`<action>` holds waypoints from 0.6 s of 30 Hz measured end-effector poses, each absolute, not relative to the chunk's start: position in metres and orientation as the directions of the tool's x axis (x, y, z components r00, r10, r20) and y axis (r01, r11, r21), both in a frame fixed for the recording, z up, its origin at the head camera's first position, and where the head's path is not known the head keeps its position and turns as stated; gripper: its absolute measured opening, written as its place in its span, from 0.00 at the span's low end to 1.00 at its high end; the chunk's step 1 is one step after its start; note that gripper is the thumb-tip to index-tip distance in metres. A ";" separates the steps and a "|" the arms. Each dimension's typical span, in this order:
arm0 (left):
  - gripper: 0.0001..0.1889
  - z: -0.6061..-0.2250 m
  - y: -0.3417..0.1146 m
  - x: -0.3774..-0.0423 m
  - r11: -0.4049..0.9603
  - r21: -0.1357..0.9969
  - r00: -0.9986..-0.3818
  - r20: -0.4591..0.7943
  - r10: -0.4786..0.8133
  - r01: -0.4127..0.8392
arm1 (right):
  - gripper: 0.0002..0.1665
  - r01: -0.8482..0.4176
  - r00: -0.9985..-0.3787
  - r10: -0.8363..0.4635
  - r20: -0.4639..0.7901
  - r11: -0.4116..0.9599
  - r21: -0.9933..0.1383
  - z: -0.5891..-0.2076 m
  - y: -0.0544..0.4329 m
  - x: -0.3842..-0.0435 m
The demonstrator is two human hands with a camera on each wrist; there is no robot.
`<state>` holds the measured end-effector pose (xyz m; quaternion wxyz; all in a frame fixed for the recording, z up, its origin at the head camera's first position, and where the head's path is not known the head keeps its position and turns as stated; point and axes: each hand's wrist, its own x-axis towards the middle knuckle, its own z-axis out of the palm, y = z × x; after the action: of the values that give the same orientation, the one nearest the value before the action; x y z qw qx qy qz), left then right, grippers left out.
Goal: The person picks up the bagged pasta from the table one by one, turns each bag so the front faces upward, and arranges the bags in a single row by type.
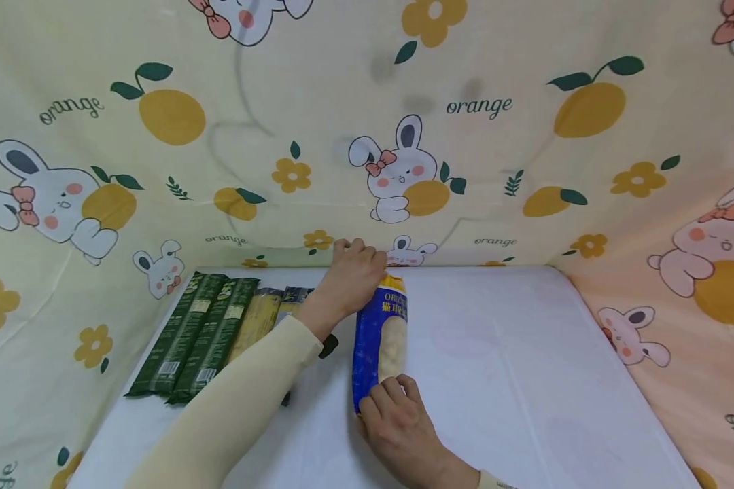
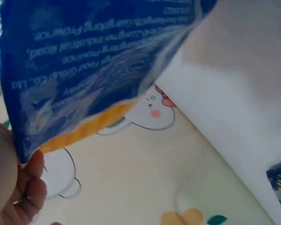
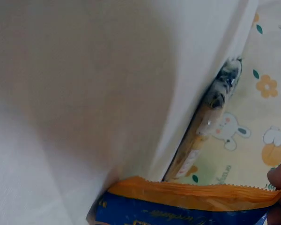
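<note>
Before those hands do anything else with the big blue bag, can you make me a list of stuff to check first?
1. Left hand holding the far end of the blue bag: ok.
2. Right hand holding the bag's near end: ok.
3. Two green packets lying side by side: ok.
4. Yellow packet fully in sight from the head camera: not ok, the left sleeve covers part of it.
5. Bag's underside flat on the white table: cannot tell from these views.
</note>
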<state>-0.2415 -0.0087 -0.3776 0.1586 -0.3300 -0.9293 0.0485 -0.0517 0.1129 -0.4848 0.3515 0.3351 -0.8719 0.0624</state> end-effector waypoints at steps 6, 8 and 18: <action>0.12 -0.382 -0.030 -0.246 0.759 -0.153 -0.709 0.279 0.648 0.633 | 0.20 -0.687 -0.564 -0.545 0.620 0.727 0.013 -0.487 0.109 -0.049; 0.12 -0.383 -0.037 -0.247 0.751 -0.140 -0.699 0.286 0.655 0.646 | 0.19 -0.709 -0.550 -0.543 0.635 0.705 -0.010 -0.490 0.112 -0.051; 0.10 -0.398 -0.063 -0.253 0.724 -0.136 -0.652 0.349 0.673 0.676 | 0.07 -0.411 -0.783 -0.238 0.575 0.892 -0.190 -0.515 0.154 -0.078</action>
<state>-0.2535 -0.0628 -0.3976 0.1906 -0.3711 -0.9088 -0.0031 -0.0784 0.1544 -0.5152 0.2796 0.1742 -0.9315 0.1544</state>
